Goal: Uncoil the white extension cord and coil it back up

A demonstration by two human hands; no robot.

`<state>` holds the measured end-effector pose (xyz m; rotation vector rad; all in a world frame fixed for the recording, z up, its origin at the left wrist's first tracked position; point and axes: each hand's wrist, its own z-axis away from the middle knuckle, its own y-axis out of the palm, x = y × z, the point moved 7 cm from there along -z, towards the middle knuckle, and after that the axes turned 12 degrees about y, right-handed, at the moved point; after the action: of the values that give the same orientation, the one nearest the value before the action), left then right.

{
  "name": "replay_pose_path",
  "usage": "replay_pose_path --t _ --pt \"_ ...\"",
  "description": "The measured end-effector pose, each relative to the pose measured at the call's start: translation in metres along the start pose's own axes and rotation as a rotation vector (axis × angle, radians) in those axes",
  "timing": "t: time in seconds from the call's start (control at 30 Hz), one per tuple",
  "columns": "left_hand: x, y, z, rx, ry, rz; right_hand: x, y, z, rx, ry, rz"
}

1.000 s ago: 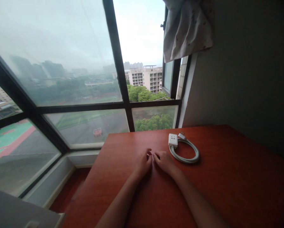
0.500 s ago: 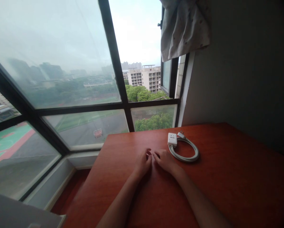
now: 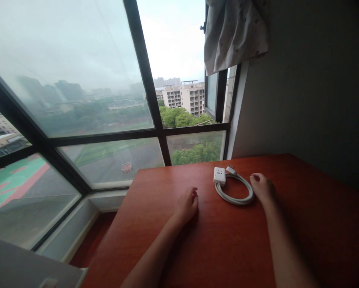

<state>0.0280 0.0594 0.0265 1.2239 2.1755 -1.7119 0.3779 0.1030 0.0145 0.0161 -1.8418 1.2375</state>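
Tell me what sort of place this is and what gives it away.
Likely an upper-floor room in a home or dormitory: a glossy reddish-brown wood-look table stands by large dark-framed glass windows, a pale spotted fabric curtain hangs there, and leafy green treetops show below.

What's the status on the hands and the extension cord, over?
Right hand beside the extension cord, contact unclear. Left hand left of it, apart, loosely curled. Cord coiled on the table, white socket block at left. Curtain hangs well away.
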Motion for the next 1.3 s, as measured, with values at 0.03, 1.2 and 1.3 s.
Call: replay_pose_path --t 0.03,1.2,1.3 --pt "-0.003 0.002 -0.002 0.02 0.008 -0.012 -0.005 0.003 -0.003 0.008 -0.01 0.019" --pt "0.035 -0.046 -0.012 0.001 -0.037 -0.042 0.118 0.069 0.138 0.291 -0.496 0.193" --pt "0.041 -0.055 0.003 -0.054 -0.017 0.008 0.122 0.069 0.147 0.309 -0.537 0.195"
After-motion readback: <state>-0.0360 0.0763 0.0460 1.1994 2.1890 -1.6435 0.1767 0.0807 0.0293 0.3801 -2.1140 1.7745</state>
